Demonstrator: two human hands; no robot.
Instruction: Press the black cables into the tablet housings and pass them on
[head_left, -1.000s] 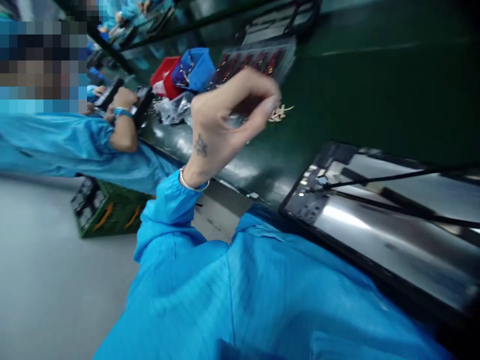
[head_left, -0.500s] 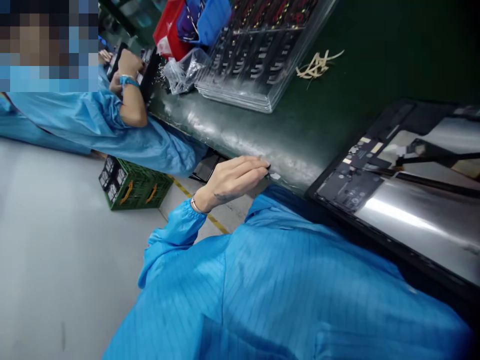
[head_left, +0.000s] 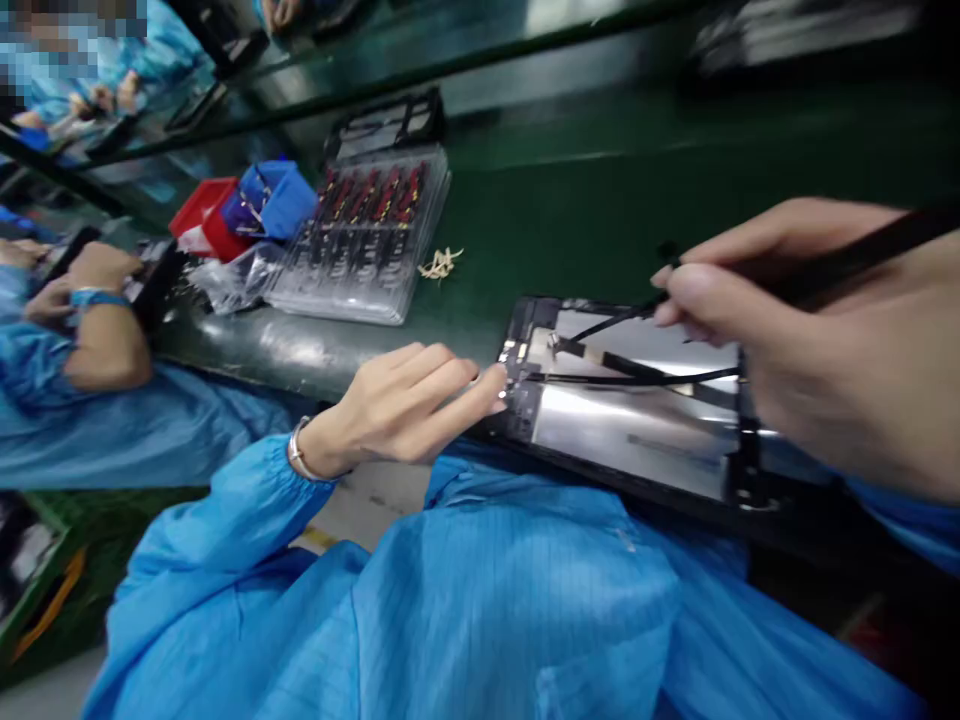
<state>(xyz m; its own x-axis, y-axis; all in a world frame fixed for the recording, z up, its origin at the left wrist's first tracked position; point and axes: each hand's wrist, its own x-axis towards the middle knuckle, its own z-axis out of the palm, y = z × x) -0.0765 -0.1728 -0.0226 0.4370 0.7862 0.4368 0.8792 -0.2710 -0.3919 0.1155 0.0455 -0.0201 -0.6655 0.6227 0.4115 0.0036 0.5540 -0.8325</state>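
Note:
In front of me lies an opened tablet (head_left: 600, 430), with bare silvery metal, black strips and a dark board along its left end. At that left end is my left hand (head_left: 420, 400), its index finger stretched to the edge; its thumb is mostly hidden. My right hand (head_left: 810, 310), large and near the camera, is closed around a slim black tool (head_left: 847, 255) above the right part of the tablet. A thin black length (head_left: 611, 325) runs from the right fingertips down to the metal; whether it is the tool's tip or a strip, I cannot tell.
A clear plastic tray of small parts (head_left: 360, 245) stands left of the tablet, near red (head_left: 206, 215) and blue (head_left: 289, 200) bins and a plastic bag (head_left: 240, 280). Pale strips (head_left: 441, 264) lie on the green bench (head_left: 510, 220). A co-worker's arm (head_left: 109, 330) is at far left.
My view has swung right, bringing more of the tablet into sight. My right hand has entered with the black tool. My left hand has come from the bench edge to the tablet's left end.

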